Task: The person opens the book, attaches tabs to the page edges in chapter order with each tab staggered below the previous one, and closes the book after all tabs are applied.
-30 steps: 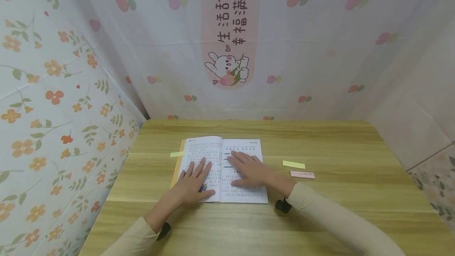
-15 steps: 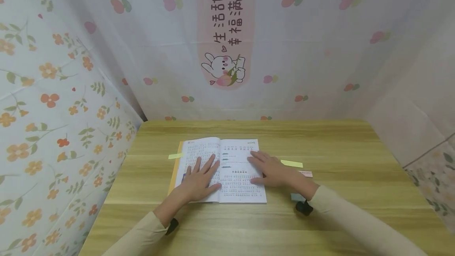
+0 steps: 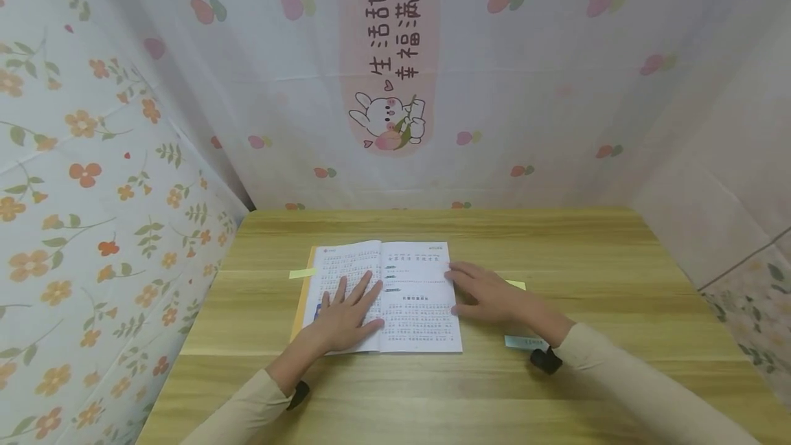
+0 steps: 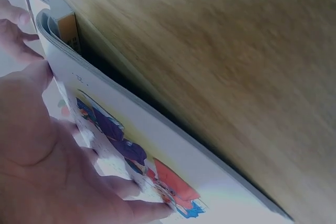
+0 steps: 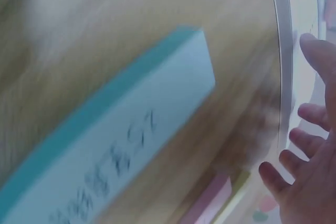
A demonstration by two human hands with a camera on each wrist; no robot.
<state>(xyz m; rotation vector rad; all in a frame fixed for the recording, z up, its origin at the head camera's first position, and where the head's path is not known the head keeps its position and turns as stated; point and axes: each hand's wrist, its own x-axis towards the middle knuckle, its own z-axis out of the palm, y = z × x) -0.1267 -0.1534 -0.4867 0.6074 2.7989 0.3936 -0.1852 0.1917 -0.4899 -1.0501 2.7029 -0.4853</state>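
Note:
An open book (image 3: 395, 273) with printed pages lies in the middle of the wooden table (image 3: 587, 253). My left hand (image 3: 347, 312) lies flat on its left page with fingers spread; the left wrist view shows the palm (image 4: 47, 156) pressing the page (image 4: 131, 145) over a colourful picture. My right hand (image 3: 488, 294) rests with straight fingers at the right page's outer edge, half on the table. In the right wrist view its fingers (image 5: 310, 145) hover by the book edge (image 5: 283, 51). A yellow tab (image 3: 301, 272) sticks out from the book's left side.
A pale blue sticky-note pad (image 3: 524, 342) lies just under my right wrist, seen close in the right wrist view (image 5: 110, 150). A yellow strip (image 3: 518, 285) peeks out behind my right hand. Patterned cloth walls (image 3: 93, 177) close in the table on three sides.
My right hand has slid rightward across the right page to its outer edge, covering the yellow and pink strips. The left hand stays on the left page.

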